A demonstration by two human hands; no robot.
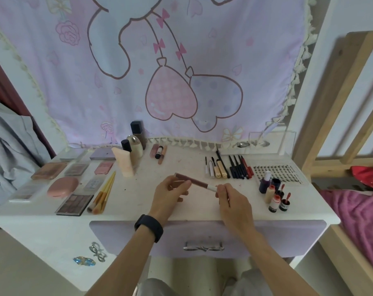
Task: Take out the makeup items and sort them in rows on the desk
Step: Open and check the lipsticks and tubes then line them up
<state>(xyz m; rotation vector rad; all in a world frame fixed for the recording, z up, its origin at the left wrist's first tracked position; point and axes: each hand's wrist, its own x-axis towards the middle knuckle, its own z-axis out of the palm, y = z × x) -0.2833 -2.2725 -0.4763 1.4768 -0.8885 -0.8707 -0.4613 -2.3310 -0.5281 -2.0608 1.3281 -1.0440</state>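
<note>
Both hands hold one brown lip gloss tube [194,180] above the middle of the white desk [138,201]. My left hand [170,190] grips its thick brown end, and my right hand [232,199] pinches its white tip. Palettes [74,204] and compacts [62,186] lie in rows at the left, with yellow-handled brushes [104,193] beside them. Pencils and mascaras [228,167] are lined up at the right. Small bottles [273,193] stand at the right front. Three lip tubes [158,152] lie at the back centre.
Taller bottles and a peach tube [125,163] stand at the back, left of centre. A lash tray [275,170] lies at the right, with a clear acrylic box [271,142] behind it. The lilac drawer [202,238] sits shut under the desk. A wooden bed frame [330,116] stands at the right.
</note>
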